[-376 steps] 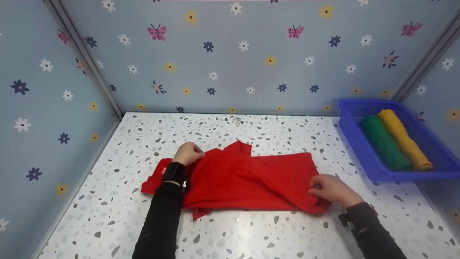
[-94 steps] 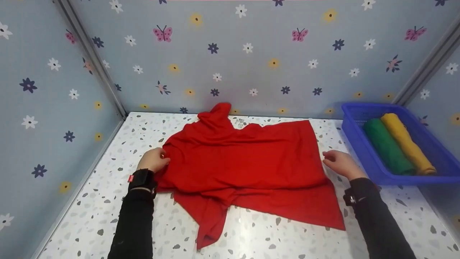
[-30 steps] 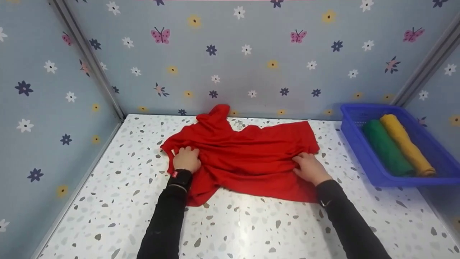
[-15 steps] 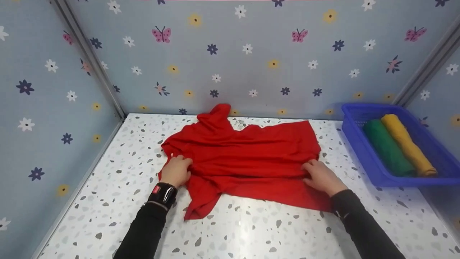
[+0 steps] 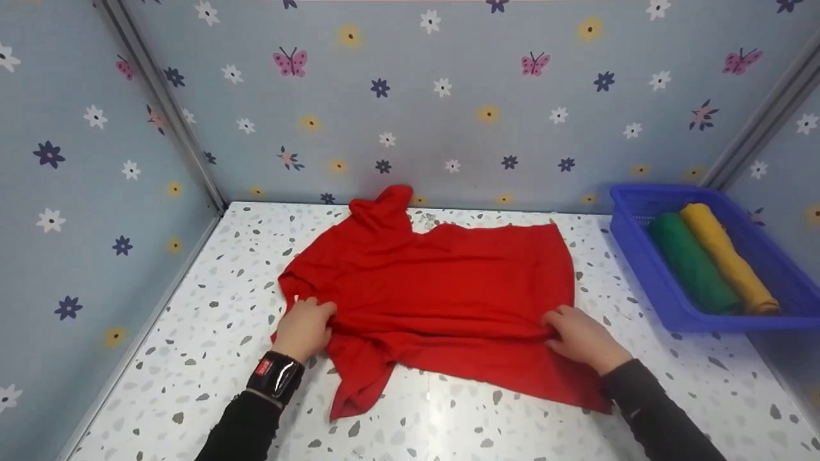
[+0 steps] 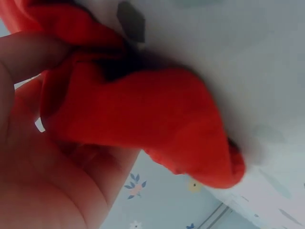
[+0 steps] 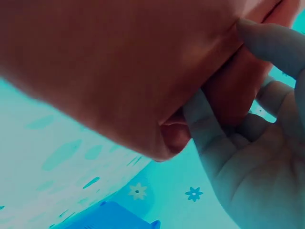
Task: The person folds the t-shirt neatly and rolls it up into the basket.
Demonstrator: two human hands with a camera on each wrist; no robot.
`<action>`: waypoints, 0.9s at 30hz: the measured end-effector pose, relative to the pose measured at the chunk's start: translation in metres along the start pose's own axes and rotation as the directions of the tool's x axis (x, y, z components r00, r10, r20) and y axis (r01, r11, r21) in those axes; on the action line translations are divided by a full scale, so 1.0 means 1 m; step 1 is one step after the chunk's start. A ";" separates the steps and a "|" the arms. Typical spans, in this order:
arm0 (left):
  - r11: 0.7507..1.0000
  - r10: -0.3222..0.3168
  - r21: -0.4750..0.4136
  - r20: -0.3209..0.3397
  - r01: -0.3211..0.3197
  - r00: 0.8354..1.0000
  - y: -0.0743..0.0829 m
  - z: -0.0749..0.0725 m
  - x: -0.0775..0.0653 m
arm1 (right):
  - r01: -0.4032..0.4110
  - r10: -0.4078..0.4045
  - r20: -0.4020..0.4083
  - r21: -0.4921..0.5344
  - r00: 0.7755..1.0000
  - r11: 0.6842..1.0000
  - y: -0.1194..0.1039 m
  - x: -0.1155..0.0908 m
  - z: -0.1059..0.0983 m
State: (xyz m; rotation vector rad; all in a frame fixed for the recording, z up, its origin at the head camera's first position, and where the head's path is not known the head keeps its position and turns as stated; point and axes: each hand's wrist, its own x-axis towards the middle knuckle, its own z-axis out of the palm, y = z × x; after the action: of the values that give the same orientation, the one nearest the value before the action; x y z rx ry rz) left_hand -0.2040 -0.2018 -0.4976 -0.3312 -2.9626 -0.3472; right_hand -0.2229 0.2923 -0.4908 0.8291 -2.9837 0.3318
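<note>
A red T-shirt (image 5: pixel 448 275) lies spread and creased on the table, one sleeve (image 5: pixel 387 205) reaching the back wall and the other (image 5: pixel 362 390) pointing toward me. At the neck end on the left, my left hand (image 5: pixel 306 330) pinches the cloth; the left wrist view shows thumb and fingers on either side of a fold of it. My right hand (image 5: pixel 584 339) grips the hem end on the right. In the right wrist view, its fingers (image 7: pixel 209 129) reach under a fold and the thumb lies on top. Ridges run across the shirt between both hands.
At the right stands a blue plastic basket (image 5: pixel 647 288) holding a green rolled cloth (image 5: pixel 692 262) and a yellow rolled cloth (image 5: pixel 730 256). Patterned panels (image 5: pixel 442 109) wall the speckled table (image 5: pixel 410 442) at the back and sides.
The shirt lay bunched narrower at first, then was spread wide. Over the last second both hands have moved toward me, drawing the ridges and near edge along; the far part has flattened.
</note>
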 end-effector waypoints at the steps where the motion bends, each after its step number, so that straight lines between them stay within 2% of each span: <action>1: 1.000 -0.005 0.008 0.003 0.004 1.000 0.001 0.000 -0.001 | -0.006 0.006 0.007 -0.003 1.000 1.000 -0.001 -0.001 0.000; 8: 0.999 0.009 0.043 -0.002 -0.008 1.000 0.010 -0.003 -0.008 | -0.105 0.105 0.076 -0.002 0.992 0.994 -0.007 -0.006 -0.002; 12: 0.999 0.018 0.047 -0.006 -0.018 1.000 0.011 -0.004 -0.011 | -0.129 0.127 0.089 0.013 0.988 0.992 -0.007 -0.007 -0.002; 20: 1.000 0.008 0.018 0.006 -0.008 1.000 0.005 -0.006 -0.019 | -0.037 0.036 0.029 0.020 0.999 0.999 -0.006 -0.017 -0.003; 24: 0.997 0.068 -0.020 -0.066 -0.070 0.995 0.000 -0.009 -0.028 | -0.039 0.039 -0.020 0.006 0.999 0.999 -0.007 -0.030 -0.010; 27: 0.986 0.147 -0.060 -0.163 -0.158 0.976 -0.003 -0.013 -0.034 | -0.037 0.036 -0.069 -0.011 0.997 0.999 -0.009 -0.043 -0.017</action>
State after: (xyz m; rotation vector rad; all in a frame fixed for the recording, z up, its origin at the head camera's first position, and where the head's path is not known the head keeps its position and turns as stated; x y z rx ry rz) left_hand -0.1702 -0.2144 -0.4916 -0.5120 -2.7540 -0.4409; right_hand -0.1825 0.3104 -0.4757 0.7471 -2.9371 0.3357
